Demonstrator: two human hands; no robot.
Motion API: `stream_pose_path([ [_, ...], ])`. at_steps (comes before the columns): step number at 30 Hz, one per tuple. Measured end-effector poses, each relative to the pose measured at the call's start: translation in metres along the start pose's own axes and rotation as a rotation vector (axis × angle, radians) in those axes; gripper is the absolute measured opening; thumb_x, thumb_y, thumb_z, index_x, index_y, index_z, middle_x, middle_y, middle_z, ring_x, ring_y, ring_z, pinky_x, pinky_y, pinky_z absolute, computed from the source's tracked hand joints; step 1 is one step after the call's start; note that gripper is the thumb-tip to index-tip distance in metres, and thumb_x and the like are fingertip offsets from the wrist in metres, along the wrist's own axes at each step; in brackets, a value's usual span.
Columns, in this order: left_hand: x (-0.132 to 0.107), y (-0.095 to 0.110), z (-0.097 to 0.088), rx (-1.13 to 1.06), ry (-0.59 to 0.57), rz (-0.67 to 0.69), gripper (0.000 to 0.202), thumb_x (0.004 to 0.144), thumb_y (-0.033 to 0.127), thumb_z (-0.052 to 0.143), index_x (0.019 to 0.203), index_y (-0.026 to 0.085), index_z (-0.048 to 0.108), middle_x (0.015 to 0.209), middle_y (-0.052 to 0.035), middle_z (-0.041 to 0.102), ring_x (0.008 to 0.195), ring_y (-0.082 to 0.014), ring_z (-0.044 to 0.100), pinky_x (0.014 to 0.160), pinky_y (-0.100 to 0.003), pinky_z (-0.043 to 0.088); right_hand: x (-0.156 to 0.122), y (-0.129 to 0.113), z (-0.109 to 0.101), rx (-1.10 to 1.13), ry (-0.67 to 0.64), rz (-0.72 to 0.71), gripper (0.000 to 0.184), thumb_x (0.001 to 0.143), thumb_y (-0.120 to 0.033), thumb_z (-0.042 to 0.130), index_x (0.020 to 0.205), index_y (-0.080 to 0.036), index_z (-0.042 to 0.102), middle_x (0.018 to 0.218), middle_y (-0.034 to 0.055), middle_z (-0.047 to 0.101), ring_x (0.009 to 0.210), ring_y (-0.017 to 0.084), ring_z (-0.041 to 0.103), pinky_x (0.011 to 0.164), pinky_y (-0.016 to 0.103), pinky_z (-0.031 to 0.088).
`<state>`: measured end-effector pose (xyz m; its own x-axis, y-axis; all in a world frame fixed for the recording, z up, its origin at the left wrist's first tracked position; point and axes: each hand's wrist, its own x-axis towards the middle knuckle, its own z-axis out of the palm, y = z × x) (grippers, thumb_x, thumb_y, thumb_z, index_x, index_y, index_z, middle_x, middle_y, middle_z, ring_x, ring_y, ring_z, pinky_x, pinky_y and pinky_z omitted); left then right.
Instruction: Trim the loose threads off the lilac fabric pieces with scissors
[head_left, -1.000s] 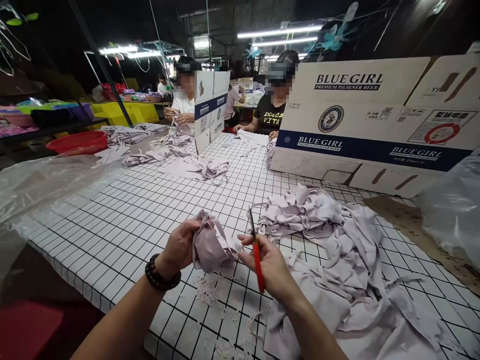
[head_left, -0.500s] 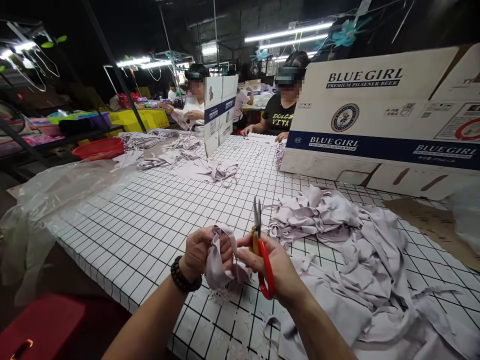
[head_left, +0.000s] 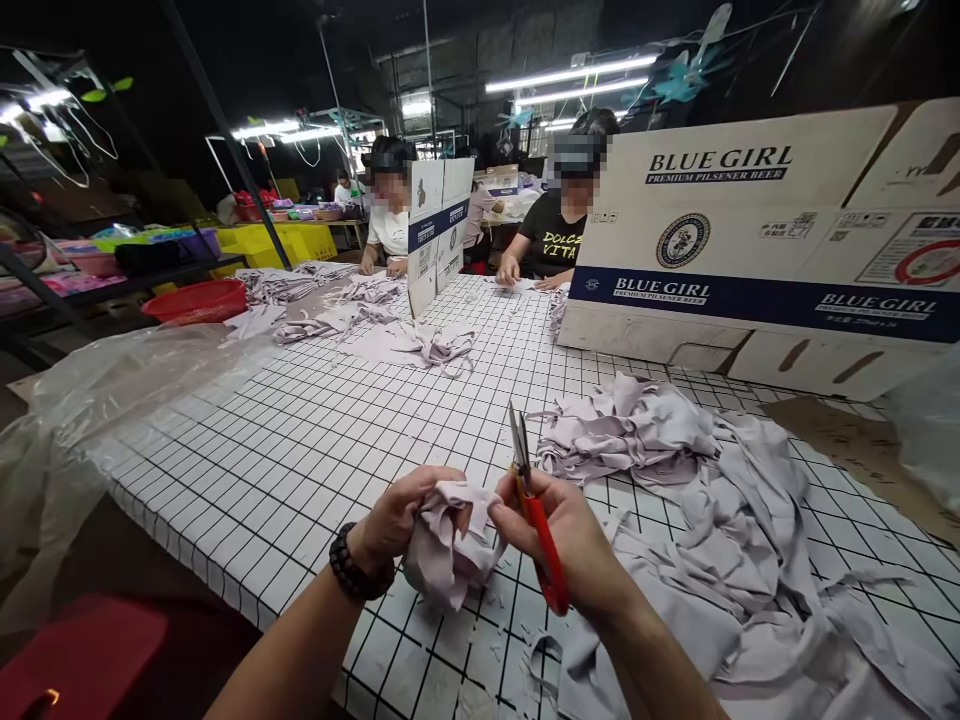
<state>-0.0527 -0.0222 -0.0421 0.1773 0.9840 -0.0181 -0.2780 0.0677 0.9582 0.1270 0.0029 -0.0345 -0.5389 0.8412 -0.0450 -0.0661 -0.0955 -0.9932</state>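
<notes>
My left hand (head_left: pixel 401 515) is closed around a bunched piece of pale lilac fabric (head_left: pixel 448 545), held just above the checked table (head_left: pixel 315 440). My right hand (head_left: pixel 574 545) grips red-handled scissors (head_left: pixel 538 530), blades pointing up and away, and its fingertips also touch the fabric piece. A bead bracelet sits on my left wrist. To the right of my hands lies a big heap of the same lilac fabric (head_left: pixel 705 500). Small fabric trimmings lie on the table under my hands.
A large Blue Girl cardboard panel (head_left: pixel 750 250) stands along the right rear of the table, a smaller one (head_left: pixel 439 230) further back. Two other people sit at the far end handling fabric piles (head_left: pixel 420 345). Clear plastic sheeting (head_left: pixel 90 400) and a red basket (head_left: pixel 196 298) are at the left.
My hands have turned and bunched the fabric piece between them, and the scissors have tilted slightly while staying in my right hand. The camera view has shifted a little.
</notes>
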Motion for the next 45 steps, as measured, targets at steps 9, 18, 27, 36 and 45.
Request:
stream_pose_path([
  [9,-0.006,-0.01,0.017,0.634,0.253,0.449,0.016,0.077,0.021,0.074,0.091,0.026,0.079,0.075,-0.0054,0.072,0.065,-0.017,0.06,0.064,-0.03,0.048,-0.028,-0.006,-0.02,-1.117,0.453,-1.05,0.021,0.078,-0.002,0.048,0.088,-0.019,0.057,0.069,0.0035,0.064,0.063,0.019,0.059,0.063,0.033,0.047],
  [18,-0.005,-0.057,0.041,0.324,0.452,0.641,0.016,0.079,0.013,0.068,0.078,0.023,0.056,0.086,-0.0018,0.06,0.08,-0.0182,0.06,0.072,-0.032,0.052,-0.05,0.024,-0.021,-1.299,0.456,-1.201,0.017,0.083,-0.01,0.062,0.1,-0.01,0.063,0.081,0.0139,0.074,0.077,0.024,0.07,0.078,0.039,0.048],
  [27,-0.005,-0.041,0.038,0.405,0.42,0.537,0.03,0.074,0.016,0.073,0.064,0.022,0.046,0.067,0.0024,0.051,0.061,-0.0129,0.049,0.058,-0.025,0.044,-0.051,0.019,-0.023,-1.172,0.421,-1.112,0.022,0.081,-0.003,0.049,0.096,-0.013,0.061,0.082,0.0129,0.071,0.08,0.024,0.067,0.078,0.039,0.049],
  [36,-0.012,-0.017,0.004,0.394,0.453,0.452,0.012,0.081,0.034,0.069,0.08,0.024,0.076,0.077,-0.0048,0.066,0.074,-0.0198,0.057,0.065,-0.029,0.047,-0.063,0.016,-0.017,-0.551,0.128,-0.255,0.008,0.079,-0.024,0.065,0.076,-0.021,0.057,0.064,-0.0021,0.055,0.055,0.013,0.051,0.048,0.024,0.043],
  [45,-0.022,-0.012,-0.012,0.297,0.394,0.354,0.023,0.072,0.048,0.076,0.073,0.025,0.08,0.076,-0.0037,0.05,0.075,-0.018,0.048,0.065,-0.028,0.045,-0.035,0.041,-0.017,-0.075,0.227,0.128,0.028,0.069,-0.037,0.078,0.083,-0.02,0.06,0.093,0.004,0.068,0.078,0.018,0.062,0.07,0.029,0.049],
])
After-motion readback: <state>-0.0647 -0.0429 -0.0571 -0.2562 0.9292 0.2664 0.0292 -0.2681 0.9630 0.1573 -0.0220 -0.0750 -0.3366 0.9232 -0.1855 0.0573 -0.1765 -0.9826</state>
